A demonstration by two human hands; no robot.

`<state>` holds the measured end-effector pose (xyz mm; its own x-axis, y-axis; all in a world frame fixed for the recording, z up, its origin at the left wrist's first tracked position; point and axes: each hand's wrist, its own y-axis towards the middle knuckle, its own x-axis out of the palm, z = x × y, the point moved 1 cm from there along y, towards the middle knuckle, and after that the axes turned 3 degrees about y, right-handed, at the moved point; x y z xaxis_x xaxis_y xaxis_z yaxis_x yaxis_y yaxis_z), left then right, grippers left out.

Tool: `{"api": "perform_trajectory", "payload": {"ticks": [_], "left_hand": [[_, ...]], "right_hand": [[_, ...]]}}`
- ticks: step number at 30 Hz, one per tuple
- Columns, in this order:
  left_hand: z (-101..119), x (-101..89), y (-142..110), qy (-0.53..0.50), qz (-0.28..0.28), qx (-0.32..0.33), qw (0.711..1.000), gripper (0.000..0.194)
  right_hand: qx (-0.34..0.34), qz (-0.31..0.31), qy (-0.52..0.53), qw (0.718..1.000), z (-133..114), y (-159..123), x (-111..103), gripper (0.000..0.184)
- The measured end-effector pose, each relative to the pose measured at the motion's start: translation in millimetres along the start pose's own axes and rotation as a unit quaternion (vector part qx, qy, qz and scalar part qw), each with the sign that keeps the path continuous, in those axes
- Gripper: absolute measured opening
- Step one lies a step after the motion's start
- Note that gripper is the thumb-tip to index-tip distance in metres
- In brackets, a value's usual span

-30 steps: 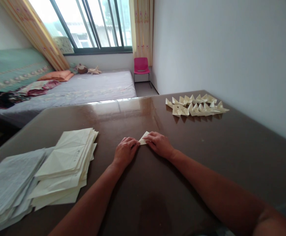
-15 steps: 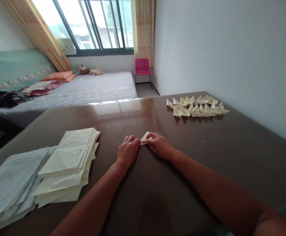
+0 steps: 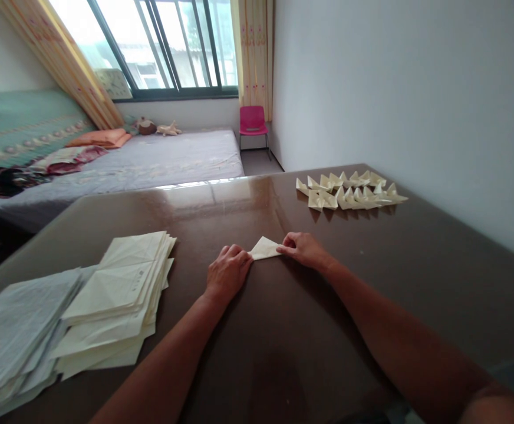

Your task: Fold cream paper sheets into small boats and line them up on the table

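Note:
A small piece of folded cream paper (image 3: 264, 248) lies near the middle of the brown table, its peak pointing away from me. My left hand (image 3: 230, 268) is closed on its left corner, fingers pressed together. At the right corner, my right hand (image 3: 302, 249) pinches the paper between thumb and fingertips. Between the two hands the triangular face of the paper shows; the corners are hidden under my fingers.
On the left of the table (image 3: 257, 353) lie a stack of creased cream sheets (image 3: 119, 277) and a stack of greyish printed papers (image 3: 22, 324). Folded paper boats (image 3: 358, 197) stand in rows at the far right, near the wall. A bed and pink chair (image 3: 253, 121) are beyond.
My right hand has slid rightward along the folded paper to its right corner, uncovering more of it. My left hand has stayed nearly in place at the left corner.

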<state>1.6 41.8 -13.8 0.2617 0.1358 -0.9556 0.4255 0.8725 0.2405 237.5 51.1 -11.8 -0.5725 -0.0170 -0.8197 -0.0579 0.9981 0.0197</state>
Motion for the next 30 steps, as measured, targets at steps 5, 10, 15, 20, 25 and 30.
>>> {"api": "perform_trajectory", "payload": {"ticks": [5, 10, 15, 20, 25, 30], "left_hand": [[-5, 3.9, 0, -0.06, 0.018, -0.034, 0.997, 0.024], [-18, 10.8, 4, -0.226, 0.081, -0.086, 0.967, 0.019], [-25, 17.3, 8, -0.422, 0.083, -0.143, 0.891, 0.022], [-27, 19.2, 11, -0.5, 0.09, -0.162, 0.846, 0.026], [-27, 18.5, 12, -0.532, 0.076, -0.164, 0.827, 0.032], [-28, 18.5, 12, -0.53, 0.058, -0.159, 0.831, 0.035]], "right_hand": [[-0.014, -0.035, 0.141, 0.989, -4, -1, 5, 0.023], [-0.019, -0.049, 0.3, 0.953, -7, -1, 10, 0.025], [-0.031, -0.04, 0.377, 0.925, -4, 3, 15, 0.031], [-0.047, -0.032, 0.387, 0.92, -5, 2, 18, 0.03], [-0.047, -0.005, 0.412, 0.91, -7, 3, 24, 0.03], [-0.043, 0.018, 0.409, 0.911, -10, 3, 27, 0.031]]}}
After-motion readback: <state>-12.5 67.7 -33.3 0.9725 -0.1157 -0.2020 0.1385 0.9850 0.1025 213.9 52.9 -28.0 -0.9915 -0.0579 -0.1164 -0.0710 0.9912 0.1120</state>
